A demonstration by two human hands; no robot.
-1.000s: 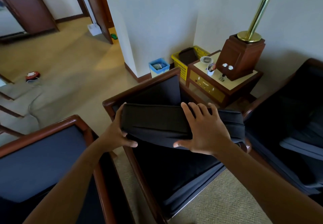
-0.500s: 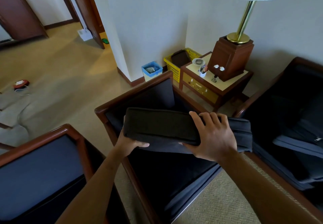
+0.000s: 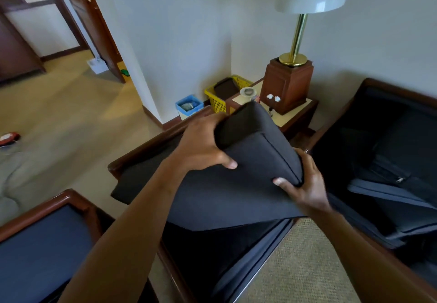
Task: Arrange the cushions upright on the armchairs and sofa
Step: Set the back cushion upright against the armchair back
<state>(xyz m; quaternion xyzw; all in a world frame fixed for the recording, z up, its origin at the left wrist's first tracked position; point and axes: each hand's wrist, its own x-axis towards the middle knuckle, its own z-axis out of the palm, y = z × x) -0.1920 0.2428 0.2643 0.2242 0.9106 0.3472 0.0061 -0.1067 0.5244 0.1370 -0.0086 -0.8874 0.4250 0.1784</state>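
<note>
A dark grey cushion (image 3: 255,161) is lifted and tilted over the middle armchair (image 3: 132,161), one corner pointing up toward the side table. My left hand (image 3: 201,146) grips its upper left edge. My right hand (image 3: 305,182) clamps its lower right corner from underneath. The cushion's broad face slopes down toward me and hides most of the armchair's seat (image 3: 212,255). Another dark cushion (image 3: 387,168) lies slumped in the sofa (image 3: 378,85) on the right.
A second armchair (image 3: 47,243) with a wooden frame stands at the lower left. Behind the chairs are a side table (image 3: 298,113) with a brass lamp (image 3: 298,40), a yellow basket (image 3: 220,104) and a small blue bin (image 3: 189,106). Carpet (image 3: 71,118) stretches left toward a doorway.
The cushion has swung from lying level across the chair to a raised tilt. My left hand moved up to its top edge, my right hand down to its lower corner.
</note>
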